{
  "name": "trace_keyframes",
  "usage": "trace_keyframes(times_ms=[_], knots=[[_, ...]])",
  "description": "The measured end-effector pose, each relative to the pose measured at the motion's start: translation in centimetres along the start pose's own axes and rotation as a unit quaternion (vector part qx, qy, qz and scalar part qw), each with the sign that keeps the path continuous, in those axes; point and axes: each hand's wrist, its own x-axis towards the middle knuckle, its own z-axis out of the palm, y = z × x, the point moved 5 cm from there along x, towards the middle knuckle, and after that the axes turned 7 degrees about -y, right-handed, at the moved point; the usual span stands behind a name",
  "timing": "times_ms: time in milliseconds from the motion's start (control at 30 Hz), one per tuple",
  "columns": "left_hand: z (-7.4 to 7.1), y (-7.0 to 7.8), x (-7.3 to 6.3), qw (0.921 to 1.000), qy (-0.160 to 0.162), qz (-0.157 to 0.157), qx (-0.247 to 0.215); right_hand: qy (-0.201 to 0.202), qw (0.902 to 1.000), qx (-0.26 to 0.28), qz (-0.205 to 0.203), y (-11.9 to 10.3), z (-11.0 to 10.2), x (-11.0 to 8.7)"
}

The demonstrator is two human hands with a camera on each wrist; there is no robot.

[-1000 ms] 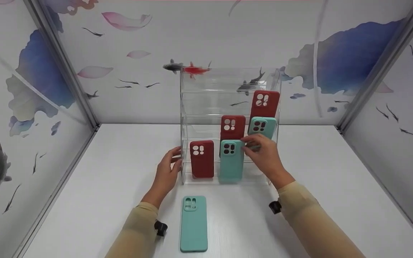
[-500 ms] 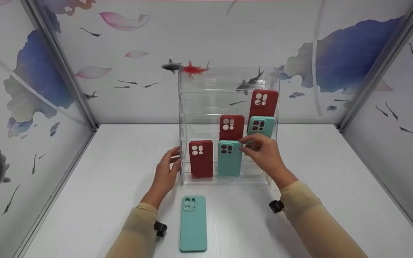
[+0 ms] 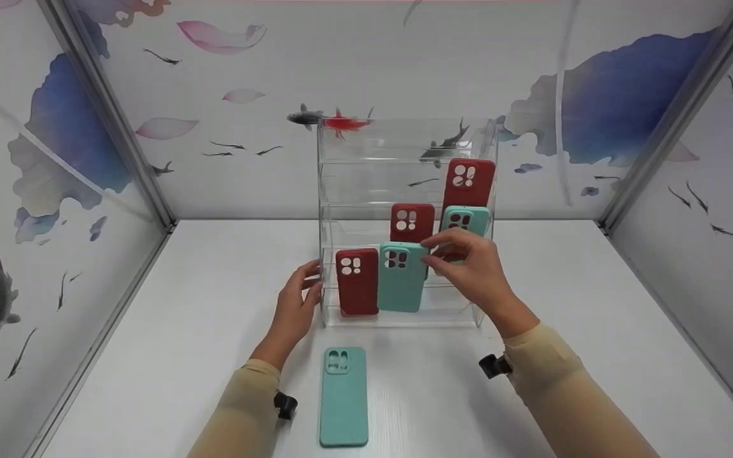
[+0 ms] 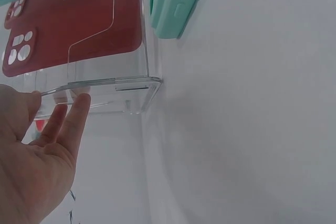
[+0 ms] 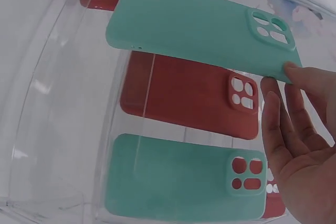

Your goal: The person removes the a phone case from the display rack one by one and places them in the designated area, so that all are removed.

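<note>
My right hand [image 3: 478, 267] pinches a teal phone case [image 3: 401, 286] at its upper right corner, thumb against one face. This case leans slightly, in front of the lowest tier of a clear acrylic rack [image 3: 366, 181]. Beside it in that tier stands a red phone case [image 3: 358, 289]. Higher up are another red case [image 3: 412, 216], a second teal case [image 3: 481, 219] partly behind my right hand, and a red case [image 3: 478, 191] at the top right. My left hand [image 3: 293, 305] touches the rack's left side, its fingers [image 4: 76, 121] fairly straight along the outer panel.
Another teal phone case [image 3: 344, 407] lies flat on the white table [image 3: 214, 267], in front of the rack. White walls printed with fish and petals [image 3: 169, 127] enclose the table, joined by grey metal posts [image 3: 109, 114].
My right hand has lifted the pinched teal case slightly and shifted it left, toward the lowest red case, and it now tilts. My left hand stays at the rack's side.
</note>
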Motion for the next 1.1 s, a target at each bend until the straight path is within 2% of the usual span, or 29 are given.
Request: trace_keyframes(times_ms=[167, 367, 567, 700, 867, 1100], knots=[[0.3, -0.1, 0.0, 1.0, 0.0, -0.004, 0.002, -0.018, 0.9998, 0.01, 0.001, -1.1, -0.1, -0.4], [0.3, 0.0, 0.2, 1.0, 0.001, 0.0, 0.003, -0.071, 0.9966, 0.018, 0.037, -1.0, 0.8, -1.2], [0.0, -0.1, 0.1, 0.9999, 0.004, -0.007, 0.006, -0.126, 0.9881, 0.018, 0.087, 0.8, 2.5, -1.8], [-0.2, 0.0, -0.1, 1.0, 0.007, -0.003, 0.004, -0.16, 0.9794, 0.046, 0.114, 2.3, 3.7, -2.5], [-0.2, 0.0, -0.1, 1.0, 0.001, 0.004, 0.001, -0.184, 0.9715, 0.068, 0.133, 3.8, 5.0, -3.6], [0.0, 0.0, -0.2, 1.0, 0.005, 0.002, -0.005, -0.215, 0.9645, 0.062, 0.14, 5.8, 7.0, -5.0]])
